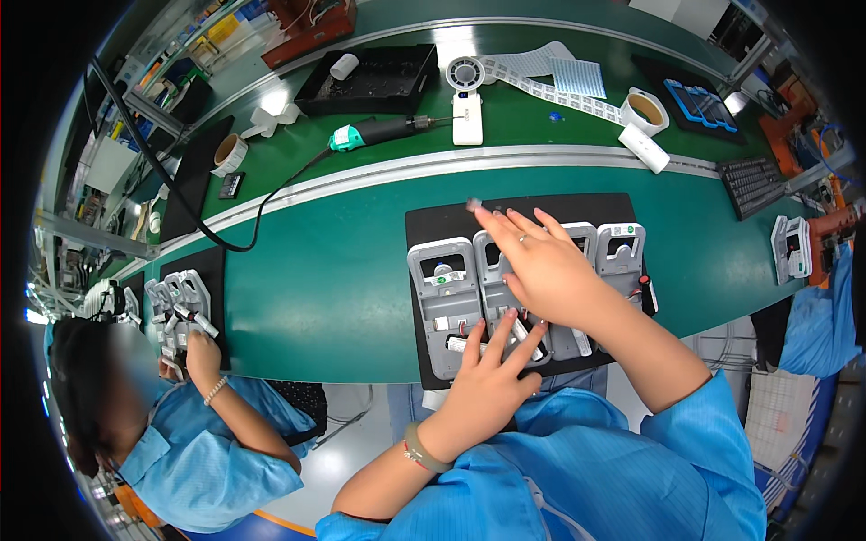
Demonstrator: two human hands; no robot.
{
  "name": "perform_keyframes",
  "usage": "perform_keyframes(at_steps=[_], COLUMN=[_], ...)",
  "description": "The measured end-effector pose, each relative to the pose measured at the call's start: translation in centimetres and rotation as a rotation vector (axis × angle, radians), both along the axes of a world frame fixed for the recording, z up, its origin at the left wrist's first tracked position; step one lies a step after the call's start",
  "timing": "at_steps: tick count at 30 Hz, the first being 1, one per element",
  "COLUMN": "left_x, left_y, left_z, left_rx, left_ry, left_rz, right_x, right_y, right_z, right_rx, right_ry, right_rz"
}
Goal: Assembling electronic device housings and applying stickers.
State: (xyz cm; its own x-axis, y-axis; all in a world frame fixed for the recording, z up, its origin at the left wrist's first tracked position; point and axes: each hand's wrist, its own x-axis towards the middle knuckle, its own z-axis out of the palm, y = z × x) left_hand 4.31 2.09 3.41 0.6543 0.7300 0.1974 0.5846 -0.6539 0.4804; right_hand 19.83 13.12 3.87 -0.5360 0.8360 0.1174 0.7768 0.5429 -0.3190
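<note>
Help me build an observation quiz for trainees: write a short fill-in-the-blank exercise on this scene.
1. The left hand is over gray casings on a mat coloured ____.
2. The right hand wears a ____ on one finger.
3. The teal-and-black electric screwdriver points its bit at a white handheld ____.

Missing words: black; ring; fan.

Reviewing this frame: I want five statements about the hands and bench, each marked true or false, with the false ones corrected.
1. Gray housings lie on a black mat. True.
2. The left hand reaches farther forward than the right hand. False: the right hand reaches farther.
3. The screwdriver is in the right hand. False: it lies beyond the metal rail.
4. A white fan lies by the screwdriver's tip. True.
5. The keyboard is at far left. False: it is at right.
</note>
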Motion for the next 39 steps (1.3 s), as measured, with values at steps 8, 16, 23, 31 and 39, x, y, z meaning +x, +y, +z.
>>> perform_keyframes(at_steps=[8,16,23,31,39], left_x=[0.2,-0.2,-0.3,-0.3,-0.4], left_y=[1.1,2.0,2.4,2.4,2.3], left_z=[-1.4,-0.8,-0.5,-0.6,-0.6], left_rx=[0.448,0.466,0.452,0.467,0.476], left_ry=[0.096,0.017,-0.016,-0.012,-0.008], left_rz=[0.029,0.029,0.008,0.01,0.019], right_x=[0.2,-0.5,-1.3,-1.4,-1.6], right_y=[2.6,0.2,0.3,0.3,0.3], right_z=[1.0,1.4,0.9,0.7,0.8], right_rx=[-0.382,-0.279,-0.234,-0.244,-0.251], right_ry=[0.28,0.099,0.044,0.047,0.056], right_rz=[-0.019,-0.128,-0.161,-0.175,-0.189])
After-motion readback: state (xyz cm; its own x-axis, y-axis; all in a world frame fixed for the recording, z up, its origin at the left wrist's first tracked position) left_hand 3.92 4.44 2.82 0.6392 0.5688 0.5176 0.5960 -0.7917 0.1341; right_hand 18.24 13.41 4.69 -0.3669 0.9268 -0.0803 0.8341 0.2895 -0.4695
